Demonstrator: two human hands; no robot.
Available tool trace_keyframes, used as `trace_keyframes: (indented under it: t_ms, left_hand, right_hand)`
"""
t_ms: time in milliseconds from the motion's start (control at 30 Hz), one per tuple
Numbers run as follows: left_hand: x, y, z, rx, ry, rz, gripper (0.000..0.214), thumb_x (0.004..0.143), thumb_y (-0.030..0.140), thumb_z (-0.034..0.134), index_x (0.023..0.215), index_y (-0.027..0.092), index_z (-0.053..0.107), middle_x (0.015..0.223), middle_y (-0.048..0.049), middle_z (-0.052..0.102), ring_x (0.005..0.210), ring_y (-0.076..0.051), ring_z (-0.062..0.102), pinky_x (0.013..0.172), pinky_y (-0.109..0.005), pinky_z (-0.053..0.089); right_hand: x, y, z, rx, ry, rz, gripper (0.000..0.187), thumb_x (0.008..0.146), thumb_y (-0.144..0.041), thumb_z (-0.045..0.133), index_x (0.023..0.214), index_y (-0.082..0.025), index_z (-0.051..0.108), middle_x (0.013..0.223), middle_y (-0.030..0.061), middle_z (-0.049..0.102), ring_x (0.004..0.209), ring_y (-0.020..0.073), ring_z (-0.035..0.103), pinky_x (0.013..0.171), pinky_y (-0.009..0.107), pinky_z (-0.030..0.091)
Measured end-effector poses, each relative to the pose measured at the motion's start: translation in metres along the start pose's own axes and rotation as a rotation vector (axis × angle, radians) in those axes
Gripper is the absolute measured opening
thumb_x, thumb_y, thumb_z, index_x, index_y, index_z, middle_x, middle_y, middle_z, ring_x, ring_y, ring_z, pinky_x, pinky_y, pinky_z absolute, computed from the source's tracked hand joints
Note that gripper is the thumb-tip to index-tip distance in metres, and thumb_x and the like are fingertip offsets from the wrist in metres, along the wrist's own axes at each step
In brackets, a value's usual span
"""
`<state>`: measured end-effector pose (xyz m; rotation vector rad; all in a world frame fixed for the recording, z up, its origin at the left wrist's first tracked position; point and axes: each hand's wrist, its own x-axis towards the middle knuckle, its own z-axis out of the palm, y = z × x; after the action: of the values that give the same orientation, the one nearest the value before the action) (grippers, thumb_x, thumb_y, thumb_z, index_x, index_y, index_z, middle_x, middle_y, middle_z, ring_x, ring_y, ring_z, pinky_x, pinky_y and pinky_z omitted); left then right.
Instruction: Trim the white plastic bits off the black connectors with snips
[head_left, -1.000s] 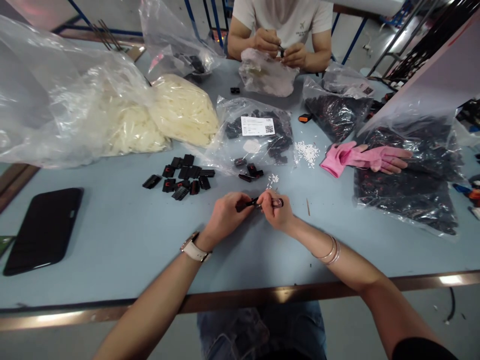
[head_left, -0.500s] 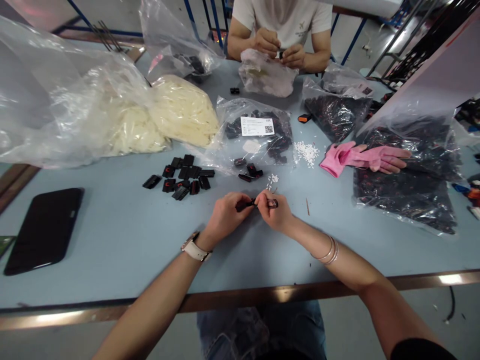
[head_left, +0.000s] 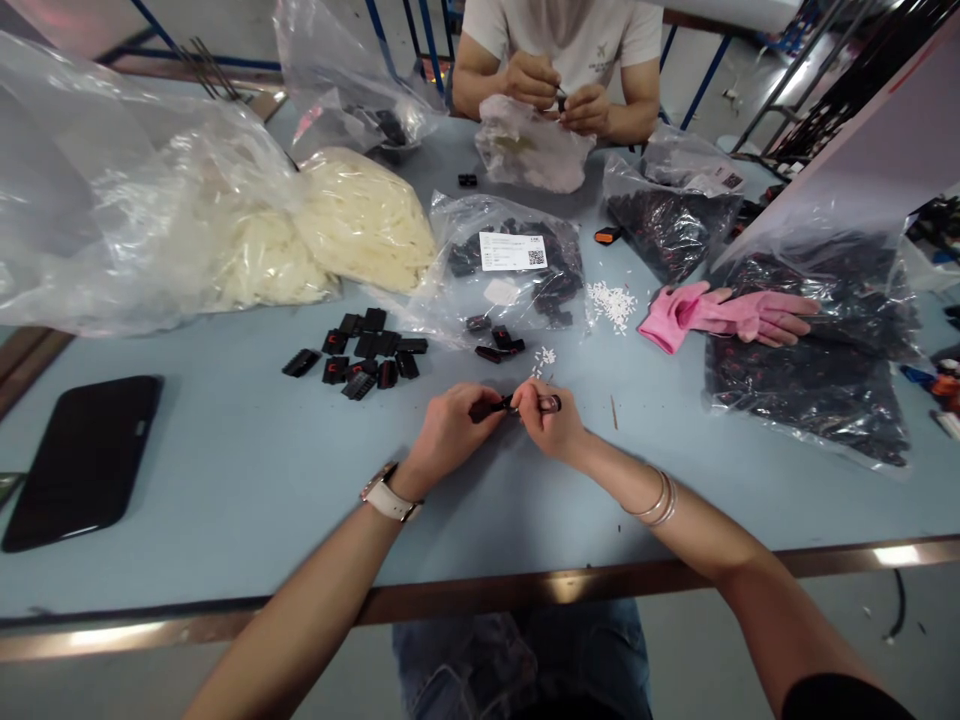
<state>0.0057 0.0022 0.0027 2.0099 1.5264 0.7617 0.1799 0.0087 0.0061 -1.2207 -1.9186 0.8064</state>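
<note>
The dark tool (head_left: 553,404) has edged slightly outward since half a second ago, the right hand (head_left: 551,426) gripping it; the left hand (head_left: 448,430) pinches a black piece (head_left: 484,410) over the surface (head_left: 487,530), midway along. The handwork seems unfinished.

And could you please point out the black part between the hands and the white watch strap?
Black part (head_left: 495,406): head view, on its exposed middle.
White watch strap (head_left: 387,502): head view, on its visible middle.
</note>
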Motion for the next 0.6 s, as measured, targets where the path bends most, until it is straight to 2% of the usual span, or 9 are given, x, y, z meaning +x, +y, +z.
trace_keyframes:
  t_ms: [100, 233, 433, 600]
  left_hand:
    - [0.0003, 0.0007, -0.0001, -0.012, 0.007, 0.001, 0.005, 0.078, 0.023, 0.065, 0.081, 0.020, 0.067, 0.079, -0.0034, 0.072, 0.073, -0.019, 0.066, 0.069, -0.030, 0.051]
    - [0.0008, 0.0015, -0.0006, -0.033, 0.010, -0.004, 0.007, 0.077, 0.025, 0.067, 0.081, 0.020, 0.067, 0.078, -0.0030, 0.071, 0.071, -0.018, 0.065, 0.067, -0.029, 0.051]
    - [0.0000, -0.0016, 0.0001, -0.023, 0.006, 0.013, 0.006, 0.077, 0.025, 0.065, 0.081, 0.020, 0.064, 0.078, -0.0027, 0.069, 0.070, -0.018, 0.063, 0.067, -0.029, 0.050]
    - [-0.0004, 0.0017, -0.0014, 0.039, -0.021, 0.145, 0.010, 0.080, 0.022, 0.059, 0.089, 0.020, 0.064, 0.077, -0.0023, 0.065, 0.071, -0.017, 0.060, 0.065, -0.027, 0.048]
  right_hand:
    - [-0.0005, 0.0019, 0.0006, 0.006, -0.005, 0.013, 0.036, 0.095, -0.039, 0.030, 0.075, -0.021, 0.055, 0.060, -0.0010, 0.057, 0.056, 0.0111, 0.056, 0.059, 0.022, 0.042]
    - [-0.0020, 0.0057, 0.0010, 0.090, 0.058, 0.029, 0.042, 0.096, -0.045, 0.028, 0.073, -0.021, 0.055, 0.062, -0.0003, 0.057, 0.051, 0.0100, 0.054, 0.055, 0.022, 0.042]
    - [-0.0005, 0.0069, 0.0001, 0.168, 0.040, 0.041, 0.050, 0.096, -0.055, 0.030, 0.070, -0.020, 0.056, 0.061, -0.0003, 0.056, 0.051, 0.0104, 0.052, 0.054, 0.023, 0.042]
    - [0.0005, 0.0057, -0.0048, 0.229, 0.214, 0.020, 0.059, 0.094, -0.063, 0.023, 0.065, -0.021, 0.052, 0.052, -0.0017, 0.046, 0.046, 0.0110, 0.044, 0.049, 0.026, 0.038]
